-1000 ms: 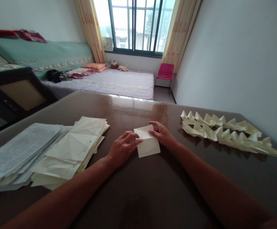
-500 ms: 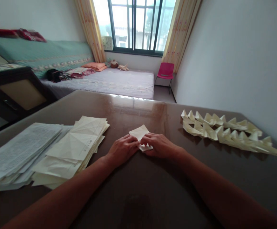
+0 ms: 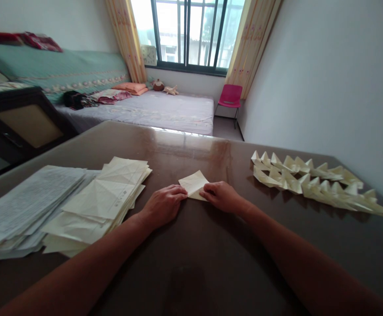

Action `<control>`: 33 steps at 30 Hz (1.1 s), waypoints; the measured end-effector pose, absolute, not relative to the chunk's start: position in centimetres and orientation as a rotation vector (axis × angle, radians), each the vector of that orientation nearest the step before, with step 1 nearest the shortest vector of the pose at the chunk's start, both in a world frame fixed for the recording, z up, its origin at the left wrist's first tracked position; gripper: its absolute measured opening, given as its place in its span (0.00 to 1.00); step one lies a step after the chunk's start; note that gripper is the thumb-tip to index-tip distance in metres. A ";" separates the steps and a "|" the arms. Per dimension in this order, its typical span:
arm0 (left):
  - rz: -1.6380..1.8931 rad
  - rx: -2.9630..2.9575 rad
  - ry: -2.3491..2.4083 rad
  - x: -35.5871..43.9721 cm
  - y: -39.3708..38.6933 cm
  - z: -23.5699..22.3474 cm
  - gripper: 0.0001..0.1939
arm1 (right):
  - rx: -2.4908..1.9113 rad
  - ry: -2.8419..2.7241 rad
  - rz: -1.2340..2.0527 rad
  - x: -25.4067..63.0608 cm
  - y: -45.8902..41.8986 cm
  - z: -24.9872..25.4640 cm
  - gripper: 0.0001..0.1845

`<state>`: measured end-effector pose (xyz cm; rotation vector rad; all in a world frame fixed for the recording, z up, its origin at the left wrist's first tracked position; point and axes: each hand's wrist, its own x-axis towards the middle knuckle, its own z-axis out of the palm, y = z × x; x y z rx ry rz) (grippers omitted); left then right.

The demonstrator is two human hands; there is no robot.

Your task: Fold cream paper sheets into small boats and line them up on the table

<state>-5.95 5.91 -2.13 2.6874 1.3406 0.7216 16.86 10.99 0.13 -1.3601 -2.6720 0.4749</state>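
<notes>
A cream paper sheet [image 3: 194,182], a flat, creased rectangle earlier, now lies folded smaller, one corner toward the worktop's [image 3: 185,245] far edge. The right hand [image 3: 223,197], curled over its middle moments ago, has shifted toward the worktop's right edge.

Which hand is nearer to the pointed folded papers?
Right. The right hand is across a gap to the left of the pointed folded papers; the left hand is farther left, beyond the small sheet.
</notes>
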 end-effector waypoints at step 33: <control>0.421 2.918 1.452 -5.3 5.1 -1.3 0.15 | -1.630 -2.728 0.257 15.9 10.6 0.8 0.21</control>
